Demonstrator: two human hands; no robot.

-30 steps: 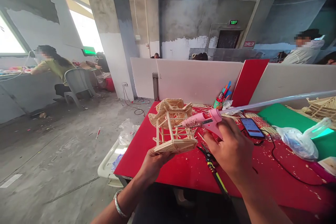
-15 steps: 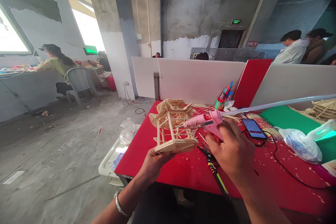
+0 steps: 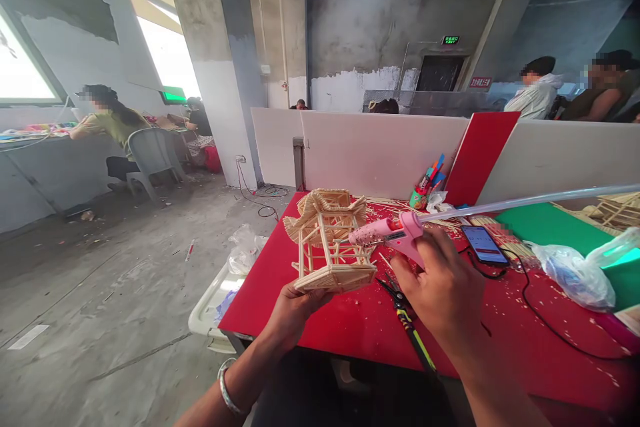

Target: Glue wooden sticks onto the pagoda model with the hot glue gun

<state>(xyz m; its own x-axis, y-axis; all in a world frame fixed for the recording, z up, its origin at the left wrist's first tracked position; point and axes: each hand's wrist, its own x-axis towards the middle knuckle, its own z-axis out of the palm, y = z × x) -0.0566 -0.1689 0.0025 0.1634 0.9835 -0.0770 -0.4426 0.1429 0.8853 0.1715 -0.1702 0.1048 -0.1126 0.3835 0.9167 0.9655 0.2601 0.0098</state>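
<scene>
My left hand (image 3: 299, 307) grips the base of a small pavilion model (image 3: 334, 278) built of thin wooden sticks, holding it tilted above the red table (image 3: 345, 330). Its ridged, curved roof points away from me. In my right hand (image 3: 440, 280) is a pink hot glue gun (image 3: 411, 230), its nozzle close to the model's upright sticks; whether it touches them I cannot tell. A long clear glue stick (image 3: 525, 200) juts out of the gun's back. Below the right hand lie black-bladed pruning shears (image 3: 411, 333) with yellow-green handles.
A phone (image 3: 483, 244), a black cable (image 3: 525, 293) and a plastic bag (image 3: 575, 273) lie to the right. A pen holder (image 3: 419, 197) stands by the white partition (image 3: 380, 150). Wood scraps litter the table. A white bin (image 3: 213, 310) sits left of it. Other people are farther off.
My hands, the model and the glue gun stay almost still. In the background at right, two people have shifted position.
</scene>
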